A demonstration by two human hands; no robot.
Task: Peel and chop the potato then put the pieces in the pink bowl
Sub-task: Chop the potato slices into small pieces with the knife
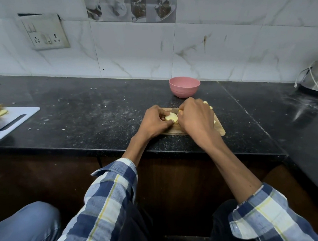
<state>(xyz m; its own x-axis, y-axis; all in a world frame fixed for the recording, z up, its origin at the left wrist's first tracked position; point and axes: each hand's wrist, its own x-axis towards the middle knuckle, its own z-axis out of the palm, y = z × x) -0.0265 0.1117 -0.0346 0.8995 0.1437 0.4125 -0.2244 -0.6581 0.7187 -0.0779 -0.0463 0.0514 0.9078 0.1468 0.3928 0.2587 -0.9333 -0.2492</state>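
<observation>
Both hands on wooden board (220,129): left hand (155,121) pinches peeled potato (171,117), right hand (196,117) curled beside it; pink bowl (184,87) behind.

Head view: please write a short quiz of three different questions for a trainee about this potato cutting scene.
1. True or false: the pink bowl stands on the wooden cutting board.
2. Which hand grips the peeled potato piece? A) left hand B) neither
3. Fill in: beyond the right hand, a few cut potato pieces lie on the ____.

Key:
1. False; it stands on the black counter behind the board.
2. A
3. board
</observation>
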